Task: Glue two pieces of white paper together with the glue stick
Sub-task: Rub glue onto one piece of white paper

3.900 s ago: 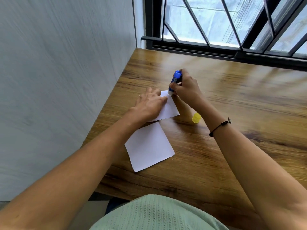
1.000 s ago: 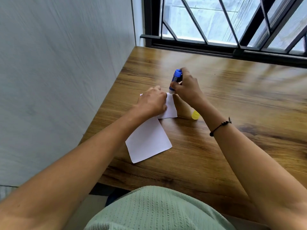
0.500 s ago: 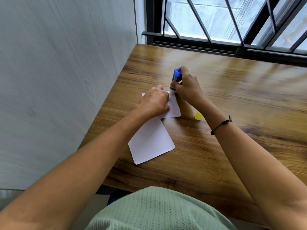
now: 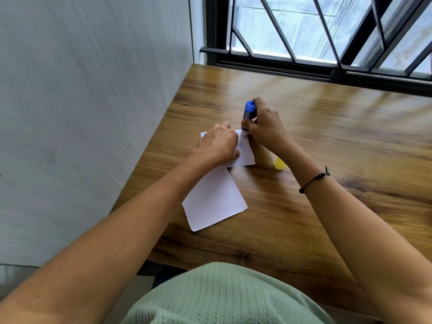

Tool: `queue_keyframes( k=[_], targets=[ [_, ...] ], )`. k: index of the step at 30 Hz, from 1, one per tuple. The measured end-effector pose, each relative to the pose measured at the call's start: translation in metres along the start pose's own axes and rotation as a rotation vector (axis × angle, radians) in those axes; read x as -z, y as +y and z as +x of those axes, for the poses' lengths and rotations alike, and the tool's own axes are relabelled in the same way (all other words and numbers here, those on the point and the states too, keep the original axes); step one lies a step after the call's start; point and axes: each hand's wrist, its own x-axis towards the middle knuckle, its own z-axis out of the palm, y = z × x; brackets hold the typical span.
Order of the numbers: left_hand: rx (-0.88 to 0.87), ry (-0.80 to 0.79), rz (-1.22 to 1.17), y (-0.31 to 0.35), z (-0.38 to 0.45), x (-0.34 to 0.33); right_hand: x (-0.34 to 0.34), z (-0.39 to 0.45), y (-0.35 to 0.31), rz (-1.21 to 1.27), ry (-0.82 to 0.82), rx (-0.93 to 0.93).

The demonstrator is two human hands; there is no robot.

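As 0.5 s ago, glue stick (image 4: pixel 248 114) tip on upper paper (image 4: pixel 245 150), L hand (image 4: pixel 218 146) pinning.

blue glue stick (image 4: pixel 248 112), white paper (image 4: pixel 214 202), yellow cap (image 4: pixel 279 164).

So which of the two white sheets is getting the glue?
The far sheet, pinned by the left hand, with the glue stick on its corner; the near sheet lies untouched.

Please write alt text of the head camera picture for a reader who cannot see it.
A right hand presses a blue glue stick onto the far corner of a white paper, which the left hand holds flat on a wooden table. A second paper lies nearer, and a yellow cap beside the right wrist.
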Motion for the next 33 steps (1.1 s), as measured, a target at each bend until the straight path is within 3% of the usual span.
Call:
queue_keyframes(
  k=[19, 33],
  targets=[
    [0.032, -0.006, 0.047, 0.001, 0.011, -0.002, 0.011, -0.035, 0.006, -0.016, -0.094, 0.031],
    [0.064, 0.022, 0.101, 0.002, 0.023, 0.002, 0.016, -0.043, 0.013, 0.026, -0.050, 0.043]
  ],
)
